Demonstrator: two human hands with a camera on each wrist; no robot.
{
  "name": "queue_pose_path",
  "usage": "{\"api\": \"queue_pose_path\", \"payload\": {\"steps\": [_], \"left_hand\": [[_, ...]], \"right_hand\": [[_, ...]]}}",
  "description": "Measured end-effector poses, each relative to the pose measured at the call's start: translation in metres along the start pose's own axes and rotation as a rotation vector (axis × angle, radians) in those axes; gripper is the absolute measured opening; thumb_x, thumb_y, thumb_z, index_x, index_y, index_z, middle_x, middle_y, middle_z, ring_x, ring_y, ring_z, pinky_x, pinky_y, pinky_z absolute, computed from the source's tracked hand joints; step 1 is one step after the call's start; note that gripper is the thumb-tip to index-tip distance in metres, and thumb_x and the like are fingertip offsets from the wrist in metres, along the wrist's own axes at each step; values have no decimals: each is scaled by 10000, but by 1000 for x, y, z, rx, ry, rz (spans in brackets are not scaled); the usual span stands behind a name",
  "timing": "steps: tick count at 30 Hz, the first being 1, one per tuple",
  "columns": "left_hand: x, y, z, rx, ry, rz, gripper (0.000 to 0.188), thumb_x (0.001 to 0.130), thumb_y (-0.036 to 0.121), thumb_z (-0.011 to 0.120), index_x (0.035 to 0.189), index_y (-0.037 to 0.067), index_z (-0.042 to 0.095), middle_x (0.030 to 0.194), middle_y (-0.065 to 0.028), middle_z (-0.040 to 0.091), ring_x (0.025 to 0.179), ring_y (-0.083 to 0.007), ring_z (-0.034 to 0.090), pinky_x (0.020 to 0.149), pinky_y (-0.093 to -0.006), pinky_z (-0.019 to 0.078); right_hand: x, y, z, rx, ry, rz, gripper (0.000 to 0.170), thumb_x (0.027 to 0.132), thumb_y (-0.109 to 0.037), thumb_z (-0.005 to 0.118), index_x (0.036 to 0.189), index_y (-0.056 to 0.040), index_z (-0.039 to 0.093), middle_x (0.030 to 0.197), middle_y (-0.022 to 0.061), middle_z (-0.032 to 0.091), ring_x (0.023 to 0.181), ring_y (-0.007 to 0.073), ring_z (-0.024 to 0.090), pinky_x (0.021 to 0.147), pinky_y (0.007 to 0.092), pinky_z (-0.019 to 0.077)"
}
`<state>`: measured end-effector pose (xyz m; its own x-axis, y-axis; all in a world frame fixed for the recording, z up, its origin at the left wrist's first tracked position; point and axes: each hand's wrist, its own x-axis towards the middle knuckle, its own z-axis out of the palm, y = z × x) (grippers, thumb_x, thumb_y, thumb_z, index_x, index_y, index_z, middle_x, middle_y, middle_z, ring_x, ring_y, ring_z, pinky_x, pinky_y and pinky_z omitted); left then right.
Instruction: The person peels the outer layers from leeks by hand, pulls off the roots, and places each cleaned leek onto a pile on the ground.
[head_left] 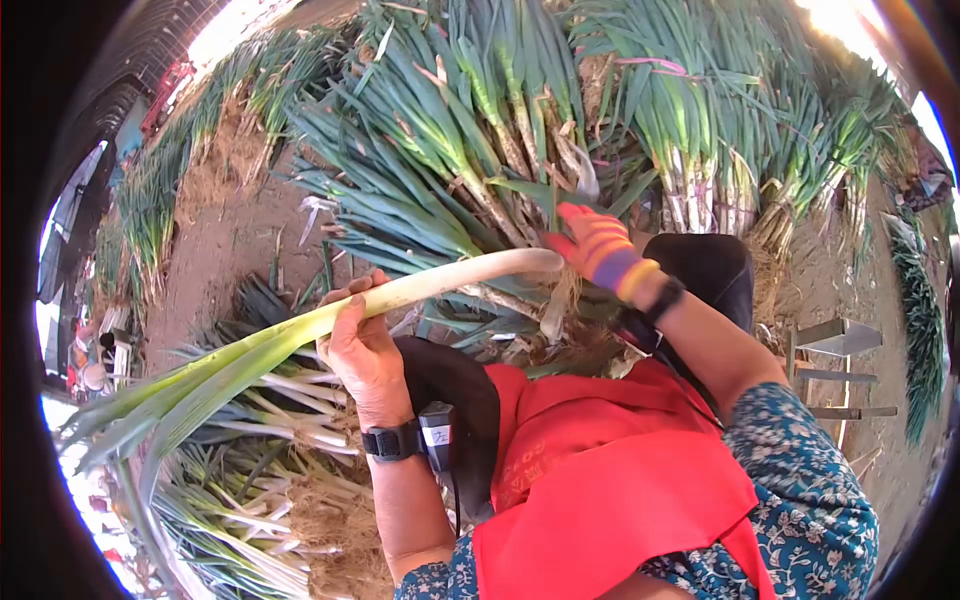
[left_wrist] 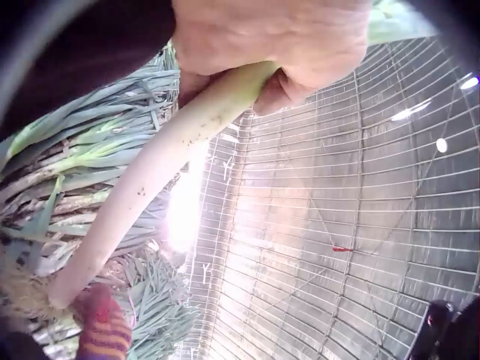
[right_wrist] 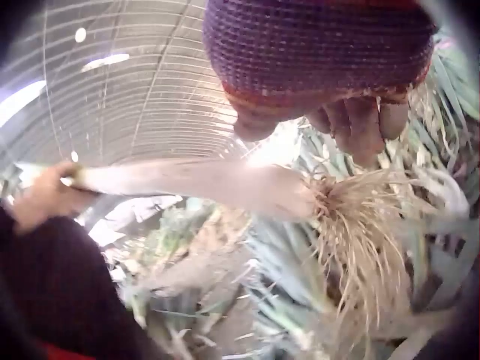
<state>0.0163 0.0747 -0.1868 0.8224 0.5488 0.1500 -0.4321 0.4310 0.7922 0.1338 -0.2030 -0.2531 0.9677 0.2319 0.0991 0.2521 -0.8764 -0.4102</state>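
Note:
A long green onion (head_left: 430,283) lies across the front of the person, its white root end to the right and its green leaves hanging to the left. The bare left hand (head_left: 362,345) grips its stalk, thumb on top and fingers beneath. At the white end is the right hand (head_left: 608,252), in a striped glove with its fingertips uncovered. Its fingers are loosely bent over the roots (right_wrist: 364,240) in the right wrist view, with nothing between them. From the left wrist view, a gloved digit (left_wrist: 103,322) shows close beside the root end.
Piled green onions (head_left: 400,180) lie just ahead, and tied bundles (head_left: 700,130) stand behind them. More stalks with brown roots (head_left: 320,510) are heaped at the left. A metal stand (head_left: 840,340) is at the right. The person wears a red apron (head_left: 610,470).

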Motion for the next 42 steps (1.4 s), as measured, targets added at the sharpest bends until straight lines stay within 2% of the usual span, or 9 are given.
{"api": "queue_pose_path", "payload": {"steps": [2,5,14,21,25,29,30,35,42], "left_hand": [[-2,2,-4,14,3,1,109,788,55,560,884,9,583,923,-156,631,951,-314,608,914,-449,470],[-4,-1,3,-9,64,-19,127,833,83,559,913,-11,590,942,-148,636,994,-321,600,930,-444,460],[2,-9,14,-74,59,-137,208,861,180,626,931,-8,571,949,-167,638,948,-296,623,822,-393,535],[10,-19,15,-51,-1,-305,222,864,154,609,975,-24,535,979,-196,629,959,-313,616,863,-445,514],[9,-22,20,0,2,-228,210,846,114,607,970,-42,541,950,-193,628,935,-316,624,863,-472,508],[9,-21,26,114,62,-180,202,849,119,612,962,-34,547,910,-174,627,886,-301,638,801,-455,539],[10,-22,26,129,105,-162,206,844,126,629,957,-26,549,899,-162,625,839,-283,648,737,-433,565],[10,-19,25,158,148,-121,222,830,149,662,941,-5,548,845,-137,618,747,-261,649,666,-423,584],[11,-16,25,80,91,-274,196,842,194,631,939,46,548,824,-89,597,791,-234,610,691,-403,535]], "right_hand": [[-41,1,-19,42,229,-397,522,670,-340,715,1099,-82,566,1075,129,589,988,308,567,840,451,421],[-50,-11,-28,-75,385,-437,673,626,-338,748,1189,-65,499,1177,131,516,1066,325,507,918,481,350],[-33,-19,-92,-178,553,-685,467,646,-229,743,1018,-31,542,881,103,560,754,293,551,650,408,436],[-26,-9,-66,-170,669,-554,238,733,-272,684,704,-96,527,628,65,513,562,263,531,508,378,406],[-15,3,-50,25,337,-257,146,756,-171,661,750,-53,574,717,126,583,656,312,576,580,422,439],[-3,14,-31,239,360,-417,170,791,-204,658,780,-38,620,667,167,566,639,345,558,567,410,452],[-9,16,-34,325,101,-159,302,742,-284,703,909,-41,632,828,156,604,751,321,585,644,391,465],[-43,-19,-71,-83,345,-617,482,680,-362,737,1027,-55,603,795,129,618,698,317,598,630,397,469],[-29,-3,-80,98,-55,-608,370,725,-348,703,884,-25,617,752,179,621,723,344,612,589,407,476]]}}
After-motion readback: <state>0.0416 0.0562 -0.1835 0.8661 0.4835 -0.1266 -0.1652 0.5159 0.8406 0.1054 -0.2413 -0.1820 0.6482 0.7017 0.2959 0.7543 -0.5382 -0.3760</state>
